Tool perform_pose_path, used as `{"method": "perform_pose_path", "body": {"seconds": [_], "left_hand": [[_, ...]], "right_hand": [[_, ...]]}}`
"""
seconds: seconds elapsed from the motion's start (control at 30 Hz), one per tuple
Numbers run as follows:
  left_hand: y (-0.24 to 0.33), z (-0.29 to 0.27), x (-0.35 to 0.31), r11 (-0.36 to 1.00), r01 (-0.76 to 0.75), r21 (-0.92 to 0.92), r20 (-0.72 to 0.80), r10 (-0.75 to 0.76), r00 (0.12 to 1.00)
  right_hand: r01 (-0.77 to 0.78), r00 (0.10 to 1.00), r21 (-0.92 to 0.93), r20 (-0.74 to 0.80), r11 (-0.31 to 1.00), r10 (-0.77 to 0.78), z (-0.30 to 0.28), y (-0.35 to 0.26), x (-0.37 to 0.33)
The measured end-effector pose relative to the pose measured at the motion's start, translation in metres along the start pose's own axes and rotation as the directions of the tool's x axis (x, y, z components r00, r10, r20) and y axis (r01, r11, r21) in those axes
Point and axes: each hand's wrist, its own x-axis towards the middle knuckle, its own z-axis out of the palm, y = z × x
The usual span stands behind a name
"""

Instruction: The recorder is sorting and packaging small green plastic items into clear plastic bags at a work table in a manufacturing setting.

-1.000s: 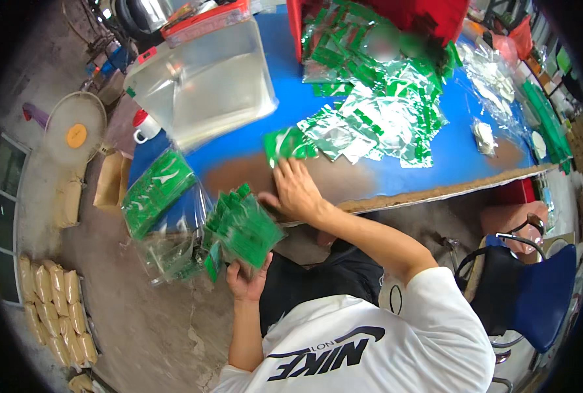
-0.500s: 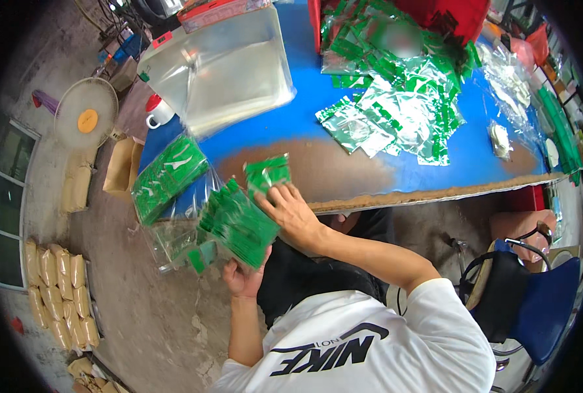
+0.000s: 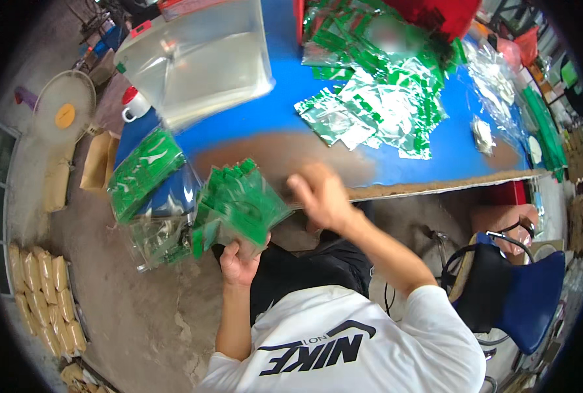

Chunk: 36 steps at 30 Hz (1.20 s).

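My left hand point(image 3: 241, 262) grips a fanned stack of flat green packets point(image 3: 239, 203) by its lower edge, over my lap in front of the table edge. To the right of that stack, my right hand point(image 3: 324, 200) is blurred by motion. Its thumb stands apart from the fingers, and I see nothing in it. A bagged bundle of green packets point(image 3: 146, 167) lies at the table's left corner. Below it, a clear plastic bag point(image 3: 157, 242) hangs beside the stack. Farther back spreads a loose pile of green and silver packets point(image 3: 389, 108).
A stack of clear plastic sheets point(image 3: 213, 72) covers the back left of the blue table point(image 3: 265, 131). Beside it stands a white mug point(image 3: 134, 105) with a red top. A red container point(image 3: 435, 16) is behind the pile. A blue chair point(image 3: 533, 295) stands at right, a fan point(image 3: 64, 108) at left.
My right hand has moved off the stack to the right, leaving the packet it was touching with the others. My left hand still holds the stack. The whole view has shifted slightly.
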Motion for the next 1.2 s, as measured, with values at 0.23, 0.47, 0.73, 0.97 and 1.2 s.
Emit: {"method": "perform_pose_path", "body": {"seconds": [0.23, 0.47, 0.73, 0.97, 1.2], "left_hand": [[-0.026, 0.011, -0.005, 0.995, 0.014, -0.097, -0.051, -0.019, 0.999], [-0.033, 0.013, 0.008, 0.998, -0.008, -0.066, -0.118, 0.0, 0.993], [-0.014, 0.031, 0.005, 0.94, -0.122, 0.319, -0.158, 0.18, 0.971], [0.045, 0.077, 0.099, 0.005, -0.28, 0.96, 0.279, 0.071, 0.958], [0.045, 0.104, 0.13, 0.467, -0.317, 0.825, 0.37, -0.024, 0.929]], "right_hand": [[0.17, 0.982, -0.572, 0.162, 0.803, -0.093, -0.01, 0.051, 0.005], [0.008, 0.989, 0.042, 0.145, 0.999, -0.014, 0.004, 0.016, 0.001], [-0.087, 0.943, 0.252, 0.332, 0.964, -0.002, 0.011, -0.03, 0.005], [0.141, 0.956, 0.287, 0.21, 0.947, -0.206, -0.018, -0.01, 0.053], [-0.176, 0.954, 0.315, 0.287, 0.933, 0.083, 0.013, 0.03, 0.043]]}}
